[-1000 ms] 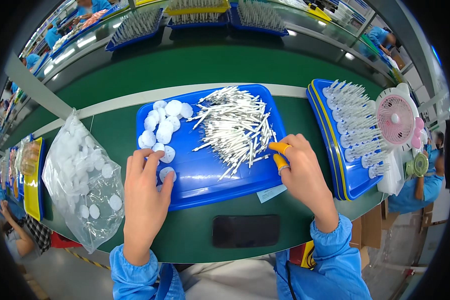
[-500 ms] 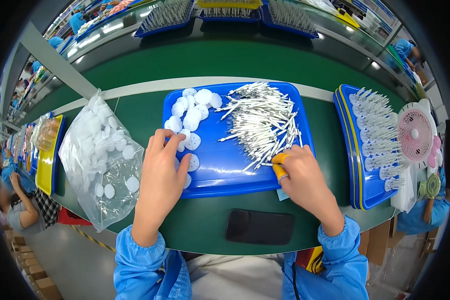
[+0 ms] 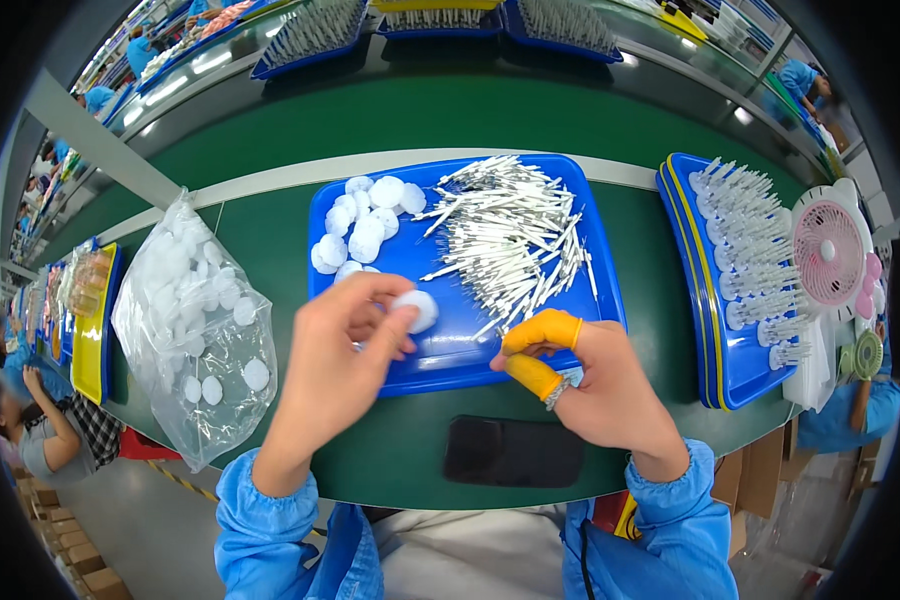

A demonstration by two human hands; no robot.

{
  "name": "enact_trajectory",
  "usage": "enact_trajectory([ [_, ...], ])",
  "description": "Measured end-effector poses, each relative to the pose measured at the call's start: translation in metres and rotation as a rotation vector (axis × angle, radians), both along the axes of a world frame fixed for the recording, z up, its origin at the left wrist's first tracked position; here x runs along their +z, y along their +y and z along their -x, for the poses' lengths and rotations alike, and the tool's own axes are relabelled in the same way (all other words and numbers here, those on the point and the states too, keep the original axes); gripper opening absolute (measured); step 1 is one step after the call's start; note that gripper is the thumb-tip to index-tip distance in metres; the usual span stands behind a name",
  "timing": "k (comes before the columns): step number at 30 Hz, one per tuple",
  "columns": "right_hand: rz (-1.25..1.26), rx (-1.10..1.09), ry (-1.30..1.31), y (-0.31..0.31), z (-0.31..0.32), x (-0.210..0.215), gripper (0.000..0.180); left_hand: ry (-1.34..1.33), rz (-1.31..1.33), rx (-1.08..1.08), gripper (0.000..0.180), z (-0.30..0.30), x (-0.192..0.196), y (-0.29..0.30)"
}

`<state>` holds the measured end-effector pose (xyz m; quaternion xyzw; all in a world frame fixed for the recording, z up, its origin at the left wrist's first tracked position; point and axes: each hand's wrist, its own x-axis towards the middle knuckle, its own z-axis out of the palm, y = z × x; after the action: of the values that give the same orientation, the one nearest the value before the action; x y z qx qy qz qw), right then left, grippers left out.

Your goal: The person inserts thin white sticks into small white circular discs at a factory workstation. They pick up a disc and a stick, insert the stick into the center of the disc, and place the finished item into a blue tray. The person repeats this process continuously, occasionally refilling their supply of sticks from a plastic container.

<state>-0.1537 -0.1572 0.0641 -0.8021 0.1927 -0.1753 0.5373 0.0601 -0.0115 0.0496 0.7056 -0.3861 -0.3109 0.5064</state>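
Thumb and fingers of my left hand [image 3: 335, 365] pinch a white round disc [image 3: 422, 312] above the near part of a blue tray [image 3: 445, 368]. Two fingers of my right hand [image 3: 615, 390] wear yellow finger cots, and a ring shows on one of them. Those fingertips press together over the tray's near edge; whatever is between them, if anything, is too small to make out. Several loose white discs [image 3: 367, 238] lie at the tray's left side. A heap of thin white sticks with dark wire-like ends [image 3: 515, 240] fills its right half.
Left of the tray lies a clear plastic bag [image 3: 195, 370] of white discs. A black phone [image 3: 513, 452] rests near the bench edge. Stacked trays [image 3: 705, 300] with upright stick-and-disc pieces [image 3: 745, 250] stand at right, beside a pink fan [image 3: 830, 250]. More filled trays [image 3: 560, 28] sit at the back.
My left hand has picked up a disc and moved it right, away from the others. My right hand has drawn back from the sticks toward the tray's near edge, fingertips turned inward.
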Motion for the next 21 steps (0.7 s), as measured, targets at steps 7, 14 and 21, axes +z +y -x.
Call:
enact_trajectory([
  [7,0.181,-0.061,-0.001,0.01,-0.001,-0.014,0.033,0.454,0.053,-0.103,0.021,0.034,-0.006,-0.01],
  [14,0.33,-0.032,-0.136,0.01,-0.005,-0.026,0.041,0.235,0.085,-0.051,0.02,0.038,-0.02,-0.008],
  [21,0.383,-0.021,-0.053,0.007,-0.004,-0.03,0.04,-0.162,0.086,-0.045,0.018,0.04,-0.016,-0.009],
])
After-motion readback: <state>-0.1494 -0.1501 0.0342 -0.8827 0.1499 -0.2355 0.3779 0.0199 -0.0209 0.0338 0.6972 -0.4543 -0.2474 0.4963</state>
